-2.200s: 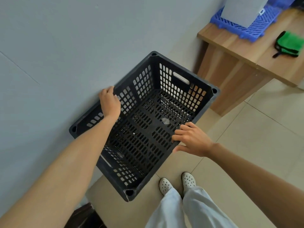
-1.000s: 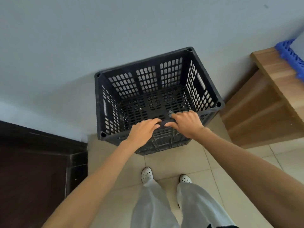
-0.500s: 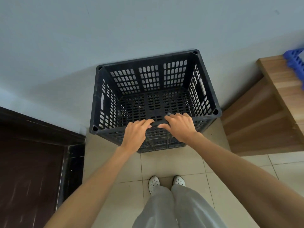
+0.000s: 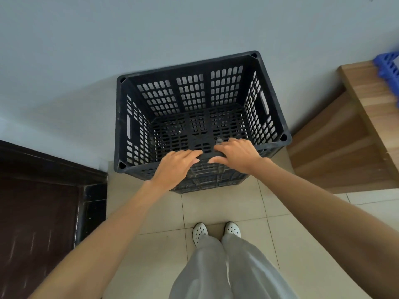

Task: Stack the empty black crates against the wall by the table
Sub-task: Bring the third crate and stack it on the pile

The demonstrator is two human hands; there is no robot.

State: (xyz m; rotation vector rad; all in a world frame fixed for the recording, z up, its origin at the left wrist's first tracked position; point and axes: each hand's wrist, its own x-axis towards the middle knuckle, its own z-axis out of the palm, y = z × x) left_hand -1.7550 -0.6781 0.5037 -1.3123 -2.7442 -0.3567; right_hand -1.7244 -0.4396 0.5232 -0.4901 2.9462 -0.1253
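We are looking down into the top crate, black, slatted and empty, which is sitting on a lower crate of the same kind. Only a strip of the lower one's near wall is showing beneath it. The stack is standing at the far edge of the tiled floor, with the top crate's far rim lying close against the grey wall. The wooden table is standing just beside the stack's right side.

We are resting both hands on the middle of the top crate's near rim, close together but apart. Our left hand is lying over the rim with its fingers together and nearly straight, pressing down; its thumb is hidden. Our right hand is hooking bent fingers over the rim while the thumb is pressing the outer face, so it is pinching the rim.

Something blue and slatted is lying on the table's far right corner. A dark door is showing at the left, and our white shoes are standing on the floor near the stack.
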